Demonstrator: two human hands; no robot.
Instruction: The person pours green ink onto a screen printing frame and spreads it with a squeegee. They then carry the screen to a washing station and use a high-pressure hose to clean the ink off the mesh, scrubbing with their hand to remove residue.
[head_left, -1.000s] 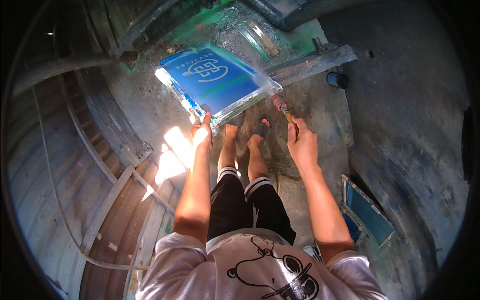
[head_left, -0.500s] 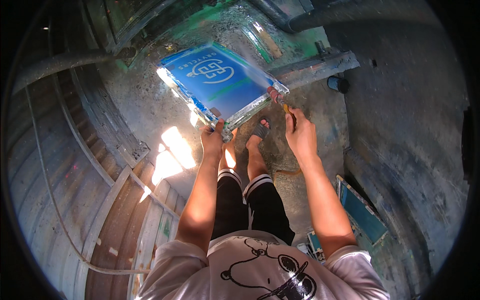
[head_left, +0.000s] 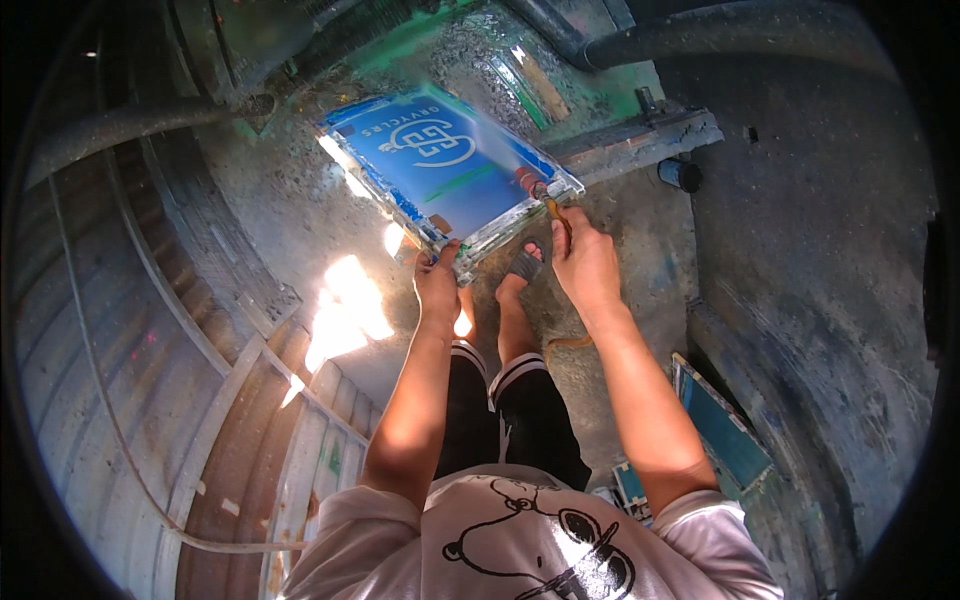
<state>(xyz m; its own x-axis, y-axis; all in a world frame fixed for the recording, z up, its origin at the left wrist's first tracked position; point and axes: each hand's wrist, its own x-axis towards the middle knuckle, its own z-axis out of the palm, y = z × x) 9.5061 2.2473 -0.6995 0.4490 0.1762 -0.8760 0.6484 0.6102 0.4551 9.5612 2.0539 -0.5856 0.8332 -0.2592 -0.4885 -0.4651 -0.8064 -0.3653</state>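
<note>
A screen printing frame [head_left: 478, 196] with blue mesh, a pale round design and pale lettering is tilted in front of me. Its edges carry white and blue smears, and a green streak crosses the mesh. My left hand [head_left: 437, 285] is closed on the frame's near corner, beside a small brown patch. In my right hand [head_left: 587, 262] is a yellow hose [head_left: 560, 216] with a reddish spray nozzle [head_left: 531, 183]. The nozzle points over the frame's right part, where a faint mist shows; the fingers wrap round the hose just behind it.
A paint-stained ledge [head_left: 640, 143] runs right of the frame, with a dark cylinder [head_left: 679, 175] below it. Thick pipes [head_left: 720, 35] cross the back. Another framed screen [head_left: 722, 425] leans at the lower right. Corrugated sheeting [head_left: 110, 370] lines the left; more hose [head_left: 570, 343] hangs near my legs.
My right hand and the nozzle have moved a little left, bringing the nozzle further over the mesh. My left hand and the frame have shifted slightly right and nearer.
</note>
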